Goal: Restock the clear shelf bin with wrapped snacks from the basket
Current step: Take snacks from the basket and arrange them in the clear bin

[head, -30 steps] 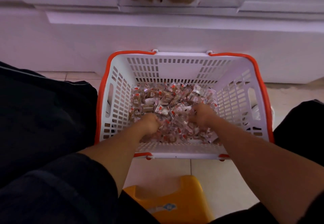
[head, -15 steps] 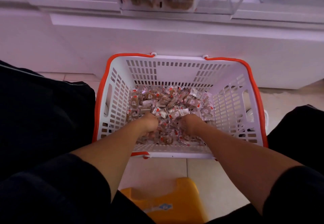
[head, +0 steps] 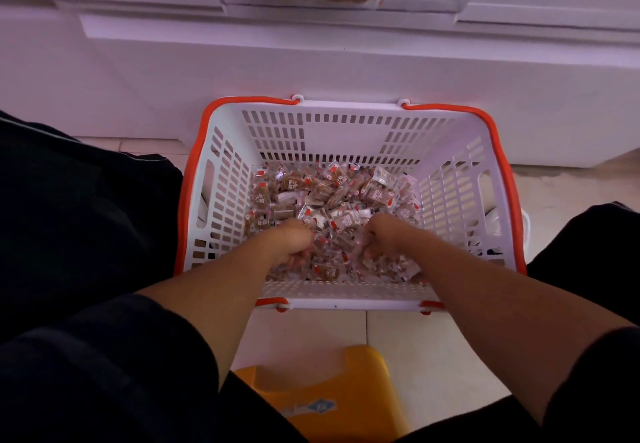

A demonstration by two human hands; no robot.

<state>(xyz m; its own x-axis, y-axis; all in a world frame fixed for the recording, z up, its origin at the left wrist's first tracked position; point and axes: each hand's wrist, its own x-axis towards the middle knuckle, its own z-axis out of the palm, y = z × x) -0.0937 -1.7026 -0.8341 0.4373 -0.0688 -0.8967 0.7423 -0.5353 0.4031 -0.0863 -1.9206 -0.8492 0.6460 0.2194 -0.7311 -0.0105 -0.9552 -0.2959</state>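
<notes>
White basket (head: 460, 200) of jumbled wrapped snacks (head: 332, 193); both hands grasping

Since a second ago the right hand (head: 384, 240) pulls back from the far middle of the wrapped snacks (head: 332, 196) toward the near wall of the basket (head: 346, 295), its fingers now curled into the pile. The left hand (head: 294, 241) also curls tighter, gathering snacks. The two hands sit a little farther apart than half a second ago.
</notes>
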